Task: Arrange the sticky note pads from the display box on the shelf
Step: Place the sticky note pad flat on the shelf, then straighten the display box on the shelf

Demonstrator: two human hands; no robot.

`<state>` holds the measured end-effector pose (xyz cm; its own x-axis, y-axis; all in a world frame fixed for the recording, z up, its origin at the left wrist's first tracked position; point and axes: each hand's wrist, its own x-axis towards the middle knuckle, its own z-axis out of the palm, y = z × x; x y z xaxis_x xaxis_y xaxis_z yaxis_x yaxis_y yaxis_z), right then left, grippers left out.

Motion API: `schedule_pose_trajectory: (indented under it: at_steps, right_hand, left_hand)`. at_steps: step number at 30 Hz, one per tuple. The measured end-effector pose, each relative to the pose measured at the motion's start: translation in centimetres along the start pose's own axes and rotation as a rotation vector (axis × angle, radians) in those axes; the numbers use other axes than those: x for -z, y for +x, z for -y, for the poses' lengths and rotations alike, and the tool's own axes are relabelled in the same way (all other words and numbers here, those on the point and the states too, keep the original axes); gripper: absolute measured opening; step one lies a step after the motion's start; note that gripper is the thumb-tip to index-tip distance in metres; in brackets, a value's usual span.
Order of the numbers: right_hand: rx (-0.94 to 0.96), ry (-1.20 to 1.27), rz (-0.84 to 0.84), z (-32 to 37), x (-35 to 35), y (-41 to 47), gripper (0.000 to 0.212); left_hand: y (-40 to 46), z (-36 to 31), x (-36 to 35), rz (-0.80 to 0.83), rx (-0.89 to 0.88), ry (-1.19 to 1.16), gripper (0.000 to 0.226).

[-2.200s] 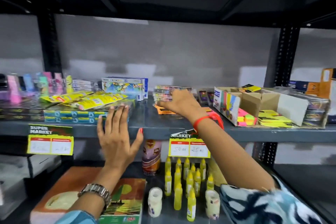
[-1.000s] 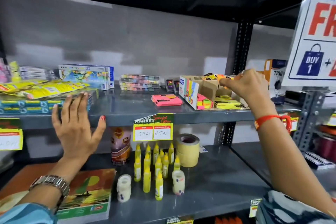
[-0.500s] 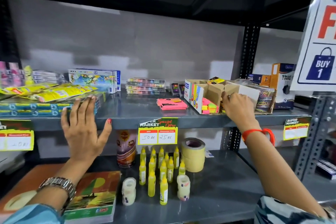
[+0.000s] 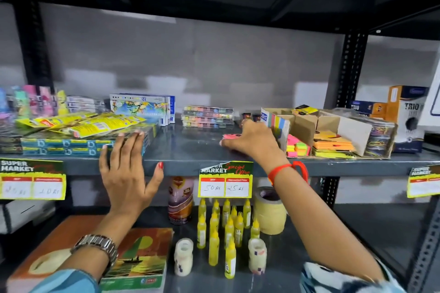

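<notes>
The cardboard display box (image 4: pixel 303 123) stands on the right part of the grey shelf (image 4: pixel 185 150). It holds orange sticky note pads (image 4: pixel 332 143), small neon notes (image 4: pixel 297 146) and a yellow pad (image 4: pixel 306 109) at the back. Just left of the box, a pink sticky note pad (image 4: pixel 230 136) lies on the shelf. My right hand (image 4: pixel 250 141) is laid over it, fingers curled down around it and hiding most of it. My left hand (image 4: pixel 128 169) rests flat and open against the shelf's front edge, fingertips touching a stack of blue boxes (image 4: pixel 71 145).
Yellow packets (image 4: pixel 83 121), crayon boxes (image 4: pixel 142 107) and clear cases (image 4: pixel 207 116) fill the shelf's left and back. A jar of rubber bands (image 4: pixel 381 138) and Trio boxes (image 4: pixel 407 114) sit to the right. Below are glue bottles (image 4: pixel 228 233), tape rolls (image 4: pixel 270 211) and a notebook (image 4: pixel 138 259).
My right hand left the display box and came left and down onto the pink pads on the shelf. My left hand stayed on the shelf edge. The view shifted left.
</notes>
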<state>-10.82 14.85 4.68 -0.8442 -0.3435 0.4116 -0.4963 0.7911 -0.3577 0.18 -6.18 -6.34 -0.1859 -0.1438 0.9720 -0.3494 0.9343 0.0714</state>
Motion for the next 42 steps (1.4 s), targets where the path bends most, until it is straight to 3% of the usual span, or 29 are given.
schedule_pose_trajectory:
  at_steps: [2, 4, 7, 12, 16, 19, 22, 28, 35, 42]
  right_hand:
    - [-0.053, 0.012, 0.105, 0.1, -0.4, 0.5, 0.065]
    - [-0.058, 0.058, 0.077, 0.1, -0.5, 0.7, 0.054]
    - [-0.058, 0.162, -0.054, 0.0, -0.6, 0.3, 0.045]
    - [0.000, 0.194, -0.205, 0.1, 0.6, -1.3, 0.049]
    - [0.062, 0.365, -0.456, -0.9, 4.7, -2.8, 0.046]
    - [0.018, 0.433, -0.615, -2.8, 8.3, -3.5, 0.038]
    - [-0.061, 0.378, -0.676, -6.5, 10.4, -3.4, 0.035]
    - [-0.222, 0.208, -0.572, -13.0, 9.6, -3.0, 0.036]
    - [-0.155, 0.005, -0.460, -13.9, 6.3, -1.2, 0.034]
    - [-0.068, 0.222, -0.266, -14.2, 8.0, -2.5, 0.036]
  left_hand:
    - [0.0, 0.0, -0.1, -0.007, 0.005, 0.003, 0.066]
    - [0.0, -0.1, -0.2, -0.014, 0.003, 0.007, 0.066]
    - [0.0, -0.1, -0.3, -0.032, 0.004, 0.006, 0.066]
    - [-0.1, -0.3, -0.2, -0.054, 0.012, -0.025, 0.067]
    - [0.0, -1.6, -0.2, -0.084, 0.140, -0.093, 0.069]
    - [0.7, -4.0, 0.0, -0.100, 0.235, -0.173, 0.071]
    - [1.9, -7.2, 0.4, -0.122, 0.191, -0.278, 0.068]
    - [4.1, -13.8, 1.4, -0.044, -0.001, -0.531, 0.065]
    - [5.6, -17.4, 2.6, 0.135, -0.052, -0.580, 0.067]
    - [6.1, -18.9, 2.6, 0.338, -0.157, -0.633, 0.071]
